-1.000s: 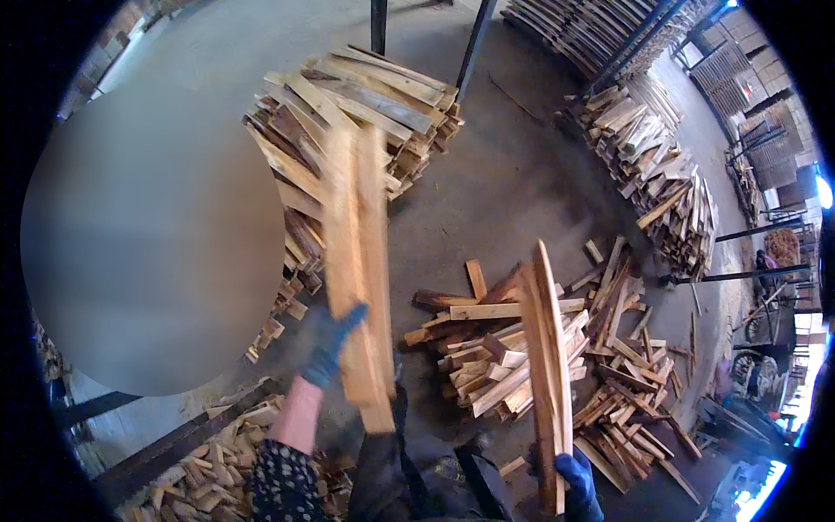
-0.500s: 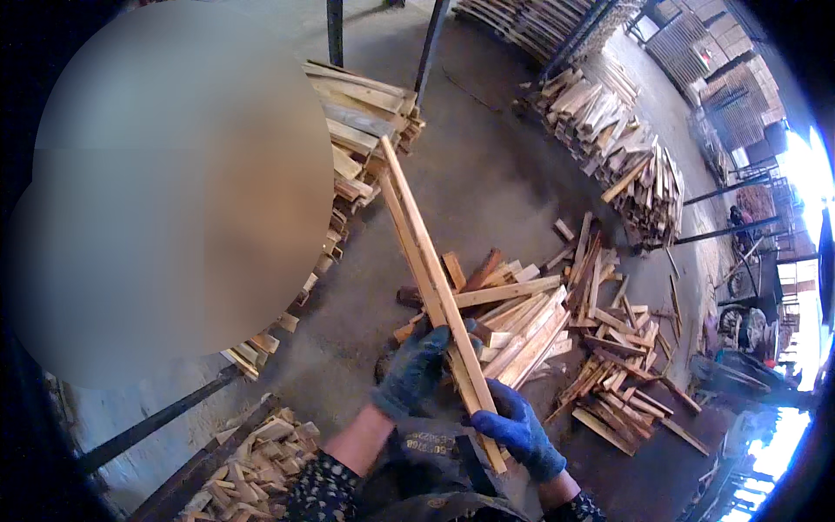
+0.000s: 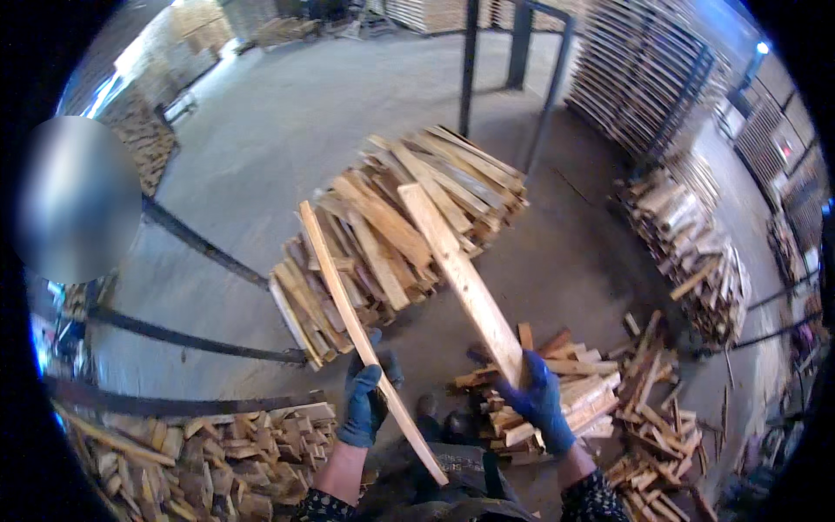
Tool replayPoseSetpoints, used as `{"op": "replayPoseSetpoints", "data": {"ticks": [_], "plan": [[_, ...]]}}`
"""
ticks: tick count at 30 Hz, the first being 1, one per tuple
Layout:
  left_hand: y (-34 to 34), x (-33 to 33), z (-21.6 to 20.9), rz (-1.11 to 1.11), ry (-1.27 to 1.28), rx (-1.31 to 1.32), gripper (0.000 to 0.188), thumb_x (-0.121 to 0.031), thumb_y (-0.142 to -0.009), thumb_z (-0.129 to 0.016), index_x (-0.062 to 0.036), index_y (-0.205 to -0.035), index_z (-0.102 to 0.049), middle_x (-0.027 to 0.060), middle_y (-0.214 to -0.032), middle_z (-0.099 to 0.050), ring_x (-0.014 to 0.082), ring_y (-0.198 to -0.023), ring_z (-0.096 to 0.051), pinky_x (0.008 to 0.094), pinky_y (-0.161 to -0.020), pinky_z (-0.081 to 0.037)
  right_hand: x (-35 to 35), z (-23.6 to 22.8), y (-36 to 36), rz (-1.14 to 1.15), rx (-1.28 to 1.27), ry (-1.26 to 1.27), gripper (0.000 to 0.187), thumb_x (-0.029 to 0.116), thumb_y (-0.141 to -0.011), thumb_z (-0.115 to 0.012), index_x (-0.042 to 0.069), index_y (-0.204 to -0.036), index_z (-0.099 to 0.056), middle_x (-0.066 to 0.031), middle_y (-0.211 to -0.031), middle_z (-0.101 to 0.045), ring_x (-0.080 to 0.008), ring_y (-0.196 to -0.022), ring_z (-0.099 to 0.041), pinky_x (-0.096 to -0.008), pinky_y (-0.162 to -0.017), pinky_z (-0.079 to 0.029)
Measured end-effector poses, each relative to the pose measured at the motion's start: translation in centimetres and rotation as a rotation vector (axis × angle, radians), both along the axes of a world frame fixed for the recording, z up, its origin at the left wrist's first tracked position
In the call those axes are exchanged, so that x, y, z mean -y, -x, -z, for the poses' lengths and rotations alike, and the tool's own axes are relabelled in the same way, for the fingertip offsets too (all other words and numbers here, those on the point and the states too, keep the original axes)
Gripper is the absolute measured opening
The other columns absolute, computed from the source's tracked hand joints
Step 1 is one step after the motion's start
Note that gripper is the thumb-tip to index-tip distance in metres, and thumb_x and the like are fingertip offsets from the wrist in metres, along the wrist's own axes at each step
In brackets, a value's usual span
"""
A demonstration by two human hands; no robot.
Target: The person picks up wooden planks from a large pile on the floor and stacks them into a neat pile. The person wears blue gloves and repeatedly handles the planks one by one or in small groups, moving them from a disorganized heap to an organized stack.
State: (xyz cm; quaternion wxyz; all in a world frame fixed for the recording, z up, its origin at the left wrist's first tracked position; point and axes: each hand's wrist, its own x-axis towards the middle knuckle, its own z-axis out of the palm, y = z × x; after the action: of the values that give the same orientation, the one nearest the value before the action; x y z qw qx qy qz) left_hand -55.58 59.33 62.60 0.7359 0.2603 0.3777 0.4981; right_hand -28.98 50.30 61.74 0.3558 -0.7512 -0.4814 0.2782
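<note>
My left hand, in a blue-grey work glove, is closed round a long narrow wooden strip. The strip slants from the far left down toward my waist. In my right hand, gloved in brighter blue, is the near end of a wider wooden board with small knots. The two pieces are apart, their far ends hanging over a stacked pile of boards. Below and around my right hand lies a smaller heap of short wood pieces.
Loose scraps are strewn at the right. A low heap of offcuts fills the lower left behind a dark metal rail. Another wood pile stands at the far right, with tall slatted stacks and metal posts beyond.
The two wood pieces, held together before, are now separated, one in each hand. My view has swung left, bringing the stacked pile to the middle.
</note>
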Motion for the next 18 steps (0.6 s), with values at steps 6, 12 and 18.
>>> {"op": "replayPoseSetpoints", "data": {"ticks": [6,12,18], "plan": [[7.0,2.7,-5.7,-0.255,-0.203,-0.041,0.063,-0.012,-0.080,-0.064,-0.0063,-0.137,-0.040,0.0064,-0.104,-0.061,0.0165,-0.089,-0.058,0.0321,-0.076,-0.050,-19.8,-0.1,3.9,-0.100,-0.100,-0.334,0.066,0.027,-0.078,-0.072,0.003,-0.133,-0.044,-0.0172,-0.125,-0.054,-0.0231,-0.114,-0.053,-0.0350,-0.092,-0.044],[8.8,5.3,-10.5,-0.434,-0.523,-0.277,0.078,-0.002,-0.076,-0.068,-0.0087,-0.143,-0.029,0.0052,-0.110,-0.056,0.0147,-0.092,-0.056,0.0288,-0.076,-0.050,-14.4,3.5,10.5,-0.776,-0.578,-0.094,0.031,0.015,-0.090,-0.059,0.000,-0.117,-0.056,-0.0104,-0.109,-0.064,-0.0185,-0.097,-0.058,-0.0318,-0.083,-0.047],[11.7,7.7,-20.9,-0.708,-0.674,-0.244,0.091,0.003,-0.074,-0.065,-0.0132,-0.148,-0.015,0.0073,-0.105,-0.053,0.0113,-0.084,-0.055,0.0246,-0.069,-0.051,-1.6,-11.1,19.7,-1.148,-1.259,0.378,0.035,0.026,-0.093,-0.055,0.000,-0.117,-0.055,-0.0117,-0.103,-0.063,-0.0213,-0.086,-0.061,-0.0341,-0.072,-0.051]]}}
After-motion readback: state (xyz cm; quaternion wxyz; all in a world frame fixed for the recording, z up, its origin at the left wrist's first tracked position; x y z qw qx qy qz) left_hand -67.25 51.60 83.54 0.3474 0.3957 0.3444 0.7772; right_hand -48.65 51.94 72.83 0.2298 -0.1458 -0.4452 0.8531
